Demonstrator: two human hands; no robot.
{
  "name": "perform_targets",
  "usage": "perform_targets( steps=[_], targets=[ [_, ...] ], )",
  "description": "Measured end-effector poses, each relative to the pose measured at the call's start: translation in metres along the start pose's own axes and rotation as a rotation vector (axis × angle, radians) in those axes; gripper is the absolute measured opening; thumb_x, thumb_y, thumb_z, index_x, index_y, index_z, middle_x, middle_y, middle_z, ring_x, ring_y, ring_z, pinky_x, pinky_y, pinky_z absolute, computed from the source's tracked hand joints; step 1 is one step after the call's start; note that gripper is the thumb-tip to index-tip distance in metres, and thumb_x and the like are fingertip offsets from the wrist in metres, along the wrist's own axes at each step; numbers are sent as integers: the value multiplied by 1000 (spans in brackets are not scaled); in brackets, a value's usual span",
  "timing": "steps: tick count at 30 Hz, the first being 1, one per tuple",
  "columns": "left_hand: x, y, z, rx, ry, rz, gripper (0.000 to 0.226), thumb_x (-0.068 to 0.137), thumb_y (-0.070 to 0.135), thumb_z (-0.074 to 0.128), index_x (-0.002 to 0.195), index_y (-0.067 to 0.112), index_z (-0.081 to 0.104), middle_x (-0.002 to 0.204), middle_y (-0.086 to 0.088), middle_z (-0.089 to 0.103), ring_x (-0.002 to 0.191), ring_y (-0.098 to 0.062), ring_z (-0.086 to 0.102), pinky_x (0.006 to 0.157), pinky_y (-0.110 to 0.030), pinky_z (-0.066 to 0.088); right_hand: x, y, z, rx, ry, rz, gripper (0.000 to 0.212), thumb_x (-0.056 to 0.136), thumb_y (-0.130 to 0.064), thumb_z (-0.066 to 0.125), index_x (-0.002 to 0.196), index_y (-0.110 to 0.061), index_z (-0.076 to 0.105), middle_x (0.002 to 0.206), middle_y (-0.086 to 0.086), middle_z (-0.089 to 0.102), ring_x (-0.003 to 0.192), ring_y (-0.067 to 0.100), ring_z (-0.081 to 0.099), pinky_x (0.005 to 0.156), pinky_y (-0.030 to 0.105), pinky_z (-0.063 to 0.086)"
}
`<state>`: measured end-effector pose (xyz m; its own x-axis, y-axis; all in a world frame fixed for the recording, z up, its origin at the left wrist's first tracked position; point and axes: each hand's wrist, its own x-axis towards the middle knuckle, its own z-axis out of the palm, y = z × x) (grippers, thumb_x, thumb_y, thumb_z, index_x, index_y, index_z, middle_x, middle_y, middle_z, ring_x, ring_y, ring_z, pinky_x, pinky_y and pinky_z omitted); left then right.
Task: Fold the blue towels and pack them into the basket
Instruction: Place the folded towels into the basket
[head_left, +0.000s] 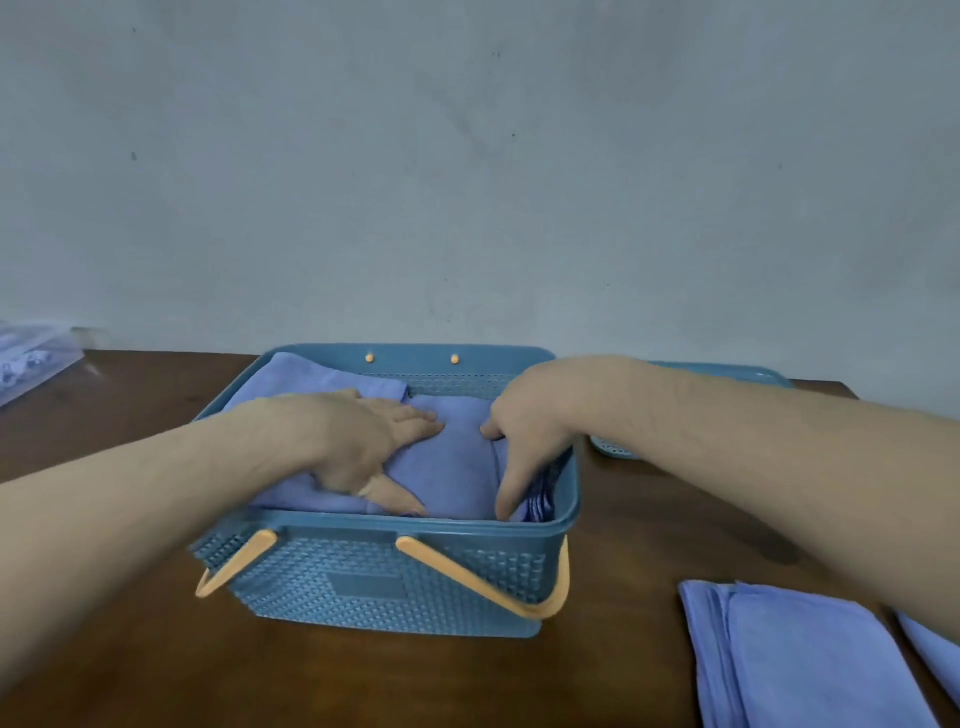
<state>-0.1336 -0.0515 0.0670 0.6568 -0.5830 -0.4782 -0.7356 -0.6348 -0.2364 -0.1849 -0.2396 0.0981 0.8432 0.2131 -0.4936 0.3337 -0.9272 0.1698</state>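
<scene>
We are pressing our left hand flat, fingers straight and spread, on the folded blue towel lying on top inside the basket. Our right hand is reaching down at the towel's right edge, fingers straight and pointing down between the towel and the basket's right wall. Another folded towel is lying in the basket's far left part. The basket is sitting on the brown table, its orange handle hanging down the near side. More towels are lying on the table to the right, well apart from the basket.
</scene>
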Motion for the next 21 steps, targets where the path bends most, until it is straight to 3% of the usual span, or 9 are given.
perform_targets(
  steps=[3,7,11,16,21],
  targets=[
    [-6,0,-21,-142,106,-23,94,75,74,67,152,29,36,154,14,40,141,-14,40,114,-36,35,-14,17,5,4,166,-78,84,77,-80,61,143,-29,53,121,-7,62,111,23,56,91,33,46],
    [-16,36,-56,-286,481,75,41,92,51,63,126,29,66,127,10,65,115,-8,58,88,-11,38,-44,49,25,257,481,-136,51,93,-60,59,134,-31,62,134,-7,64,122,17,59,103,32,46],
    [-12,94,-81,-290,676,119,25,96,48,59,104,27,71,105,10,66,97,-10,58,87,-26,43,-90,88,65,375,546,-138,35,97,-45,61,129,-31,66,133,-9,64,123,10,55,105,24,40],
    [8,175,-89,-268,674,229,20,96,43,61,102,26,71,101,10,65,92,-8,55,80,-22,37,-149,136,135,379,437,-54,31,96,-46,62,125,-36,67,126,-17,65,117,4,57,102,24,42],
    [36,254,-78,-305,565,277,17,95,45,59,101,33,68,99,17,61,92,-5,55,88,-32,48,-191,172,210,495,401,-10,29,93,-42,68,121,-35,68,116,-19,70,105,-2,62,99,28,49]
  ],
)
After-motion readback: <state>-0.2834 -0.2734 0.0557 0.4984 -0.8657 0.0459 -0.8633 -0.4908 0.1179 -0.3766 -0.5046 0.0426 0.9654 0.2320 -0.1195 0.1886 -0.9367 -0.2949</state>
